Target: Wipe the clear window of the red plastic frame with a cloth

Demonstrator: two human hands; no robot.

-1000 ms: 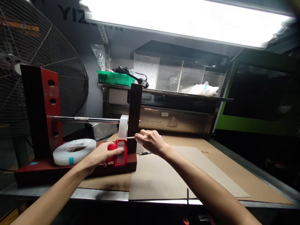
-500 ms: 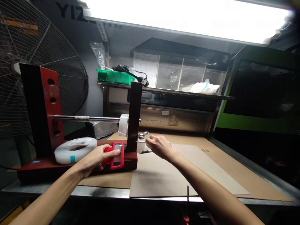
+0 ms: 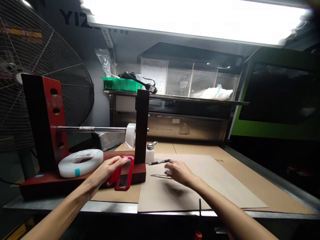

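My left hand (image 3: 106,169) grips a red rectangular frame with a clear window (image 3: 123,173), held against the front of the red reel stand (image 3: 47,133). My right hand (image 3: 179,172) rests low on the cardboard sheet (image 3: 225,183), its fingers closed around a thin metal tool (image 3: 160,175) that points left. A black pen (image 3: 159,162) lies just behind that hand. A small white bottle with a metal cap (image 3: 150,153) stands beside the stand's dark post.
A white tape roll (image 3: 80,162) lies on the stand's base and a smaller white roll (image 3: 130,135) sits on its steel rod. A large fan (image 3: 37,66) stands at left. The shelf behind carries a green tray (image 3: 121,84) and a white bag (image 3: 216,94).
My right hand has come down from the post to the cardboard, now with a thin metal tool. The red frame in my left hand has tilted and dropped toward the table edge.
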